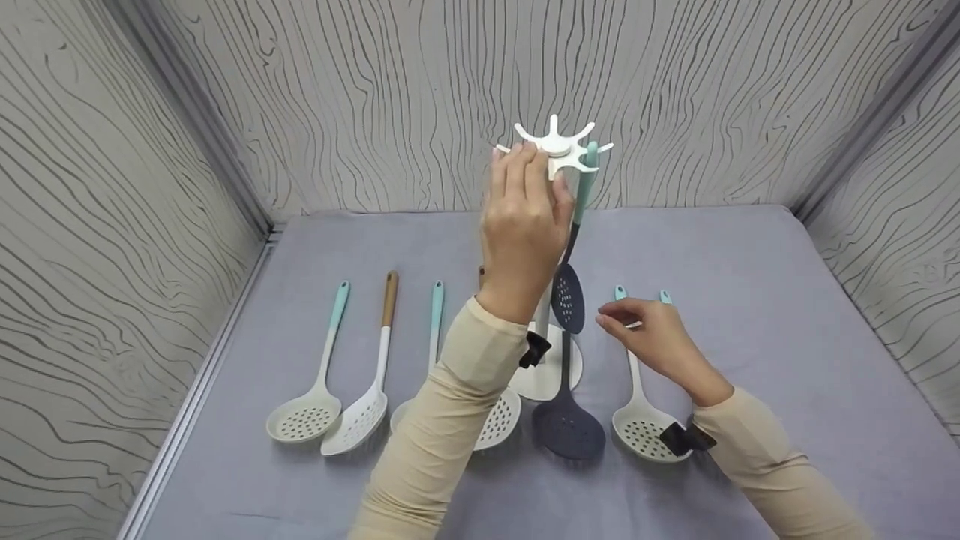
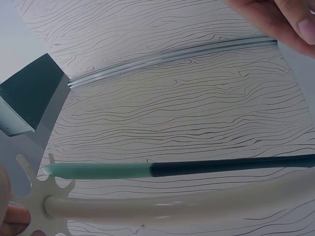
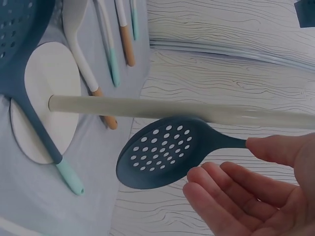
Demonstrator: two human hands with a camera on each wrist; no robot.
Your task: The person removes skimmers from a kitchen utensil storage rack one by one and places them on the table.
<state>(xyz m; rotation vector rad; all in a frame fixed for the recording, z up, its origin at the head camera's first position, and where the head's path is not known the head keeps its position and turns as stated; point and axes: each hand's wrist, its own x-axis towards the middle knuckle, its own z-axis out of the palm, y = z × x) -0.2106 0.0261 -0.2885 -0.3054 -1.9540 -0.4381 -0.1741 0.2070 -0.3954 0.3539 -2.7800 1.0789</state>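
A white utensil stand (image 1: 555,142) with a ring of hooks rises from a round base (image 1: 531,381). My left hand (image 1: 523,221) grips the hook ring at its top; in the left wrist view only fingertips (image 2: 15,219) show at the ring. From one hook hangs a dark slotted skimmer (image 1: 568,300), its mint handle (image 2: 103,170) uppermost beside the pole (image 2: 162,209). My right hand (image 1: 656,341) holds nothing, fingers loosely bent, right of the hanging skimmer. In the right wrist view its thumb overlaps the skimmer's neck (image 3: 229,141). Below lies another dark skimmer (image 1: 570,431).
Several pale slotted skimmers lie in a row on the grey cloth (image 1: 787,322), such as a mint-handled one (image 1: 304,416) and a brown-handled one (image 1: 360,424) at left. Another skimmer (image 1: 637,427) lies under the right arm. Wood-pattern panels (image 1: 375,105) enclose the table's back and sides.
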